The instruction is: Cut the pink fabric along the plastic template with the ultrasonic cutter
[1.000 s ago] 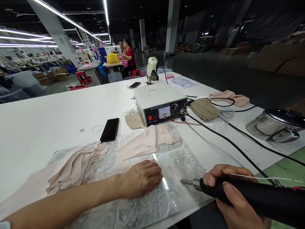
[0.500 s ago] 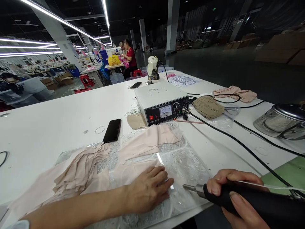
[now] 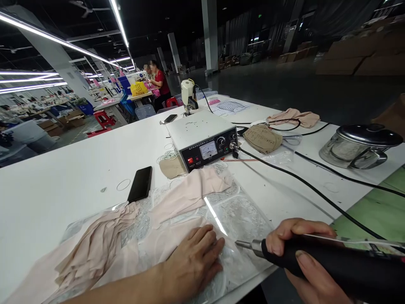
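- Head cam: my L hand (image 3: 198, 262) palm-down on pink cloth (image 3: 177, 236) & clear mat (image 3: 247, 213), fingers bent, slightly spread.
- My R hand (image 3: 311, 268) wrapped round black tool (image 3: 351, 266), thumb & fingers pressed on it.
- Tool's metal tip (image 3: 245, 244) just R of L fingertips, apart; can't tell if it touches mat.
- Cloth pile (image 3: 98, 245) L of L hand.
- Control box (image 3: 202, 139) beyond mat, phone (image 3: 140, 184) to its L.
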`<state>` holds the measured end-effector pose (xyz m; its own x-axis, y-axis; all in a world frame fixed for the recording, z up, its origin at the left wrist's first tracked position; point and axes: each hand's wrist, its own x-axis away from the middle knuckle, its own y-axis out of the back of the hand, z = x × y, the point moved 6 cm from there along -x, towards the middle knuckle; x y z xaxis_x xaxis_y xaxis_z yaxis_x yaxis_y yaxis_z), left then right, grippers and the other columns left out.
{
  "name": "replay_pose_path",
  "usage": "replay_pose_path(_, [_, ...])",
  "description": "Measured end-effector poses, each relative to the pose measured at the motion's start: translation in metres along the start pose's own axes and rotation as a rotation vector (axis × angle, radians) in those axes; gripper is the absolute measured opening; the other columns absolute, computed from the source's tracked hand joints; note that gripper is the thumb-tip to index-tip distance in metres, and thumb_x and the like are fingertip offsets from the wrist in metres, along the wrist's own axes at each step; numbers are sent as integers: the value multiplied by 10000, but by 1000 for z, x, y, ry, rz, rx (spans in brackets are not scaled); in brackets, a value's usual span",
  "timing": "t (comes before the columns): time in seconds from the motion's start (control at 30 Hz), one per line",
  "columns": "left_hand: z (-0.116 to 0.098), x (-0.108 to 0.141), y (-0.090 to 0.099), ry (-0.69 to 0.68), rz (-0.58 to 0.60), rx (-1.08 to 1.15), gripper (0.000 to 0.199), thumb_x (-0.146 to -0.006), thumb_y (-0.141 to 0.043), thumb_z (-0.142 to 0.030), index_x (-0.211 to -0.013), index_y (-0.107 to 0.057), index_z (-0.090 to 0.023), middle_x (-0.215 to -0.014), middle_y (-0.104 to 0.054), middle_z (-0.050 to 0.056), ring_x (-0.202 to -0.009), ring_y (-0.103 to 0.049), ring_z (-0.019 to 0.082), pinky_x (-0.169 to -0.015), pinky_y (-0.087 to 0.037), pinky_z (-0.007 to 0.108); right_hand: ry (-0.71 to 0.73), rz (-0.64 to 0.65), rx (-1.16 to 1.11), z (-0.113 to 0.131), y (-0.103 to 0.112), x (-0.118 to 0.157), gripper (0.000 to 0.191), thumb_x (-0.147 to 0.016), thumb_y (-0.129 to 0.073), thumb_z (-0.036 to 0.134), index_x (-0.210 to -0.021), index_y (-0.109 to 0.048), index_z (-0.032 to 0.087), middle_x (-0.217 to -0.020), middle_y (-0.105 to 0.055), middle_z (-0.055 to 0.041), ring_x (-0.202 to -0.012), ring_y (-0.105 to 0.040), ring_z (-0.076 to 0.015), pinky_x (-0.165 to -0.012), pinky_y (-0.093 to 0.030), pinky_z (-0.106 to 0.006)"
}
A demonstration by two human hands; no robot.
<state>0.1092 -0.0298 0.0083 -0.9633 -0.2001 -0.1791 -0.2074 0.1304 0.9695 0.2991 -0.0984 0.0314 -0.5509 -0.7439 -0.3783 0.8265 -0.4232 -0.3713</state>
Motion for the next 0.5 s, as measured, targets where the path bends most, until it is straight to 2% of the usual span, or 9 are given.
replay_pose_path(0.23, [3,1,3,32,0,34,355,-951,-534,-241,-1282,-522,-110,-1169,-595,150,-1205,-540,311,-978,-528,461,-74,47,13,-1,-3,7,73,-873,-591,250,-932,-549,251,-769,-579,-10,-607,-612,-157,-561,-543,-330])
replay_pose_path(0.5, [1,0,4,52,15,17,371,-962,-519,-270,-1305,-514,-130,-1118,-595,148,-1199,-542,317,-972,-520,487,-123,-13,-74,-4,0,13,169,-803,-682,279,-931,-575,253,-765,-581,-16,-603,-591,-166,-546,-554,-357])
